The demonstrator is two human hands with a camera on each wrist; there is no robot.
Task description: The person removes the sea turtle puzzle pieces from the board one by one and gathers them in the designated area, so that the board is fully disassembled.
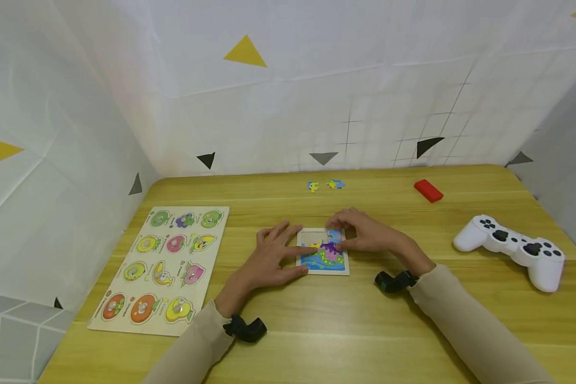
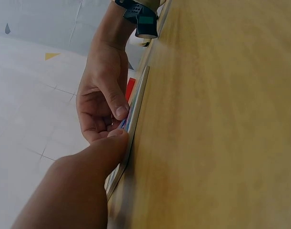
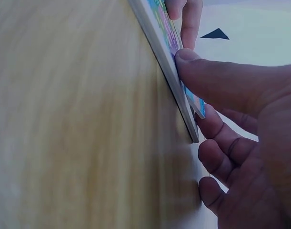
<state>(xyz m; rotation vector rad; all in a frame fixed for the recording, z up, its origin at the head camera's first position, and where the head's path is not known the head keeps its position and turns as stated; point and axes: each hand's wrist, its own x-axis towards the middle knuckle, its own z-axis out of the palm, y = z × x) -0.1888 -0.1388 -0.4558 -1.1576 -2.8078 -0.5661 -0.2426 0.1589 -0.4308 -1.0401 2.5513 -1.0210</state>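
Observation:
A small jigsaw puzzle in a pale wooden tray (image 1: pixel 324 273) lies flat on the table, with a purple and green picture on blue; its upper left part shows bare wood. My left hand (image 1: pixel 271 258) lies over the tray's left side, fingers spread, index fingertip touching the picture. At the upper right, my right hand (image 1: pixel 369 232) pinches a blue puzzle piece (image 3: pixel 197 102) between thumb and fingers. In the right wrist view that piece tilts up out of the tray at the corner. The right fingertips are partly hidden in the head view.
Two loose puzzle pieces, one (image 1: pixel 313 186) beside the other (image 1: pixel 336 184), lie near the table's back edge. A red block (image 1: pixel 428 191) is to their right. A white game controller (image 1: pixel 513 248) sits at the right, a wooden fruit puzzle board (image 1: pixel 173 282) at the left.

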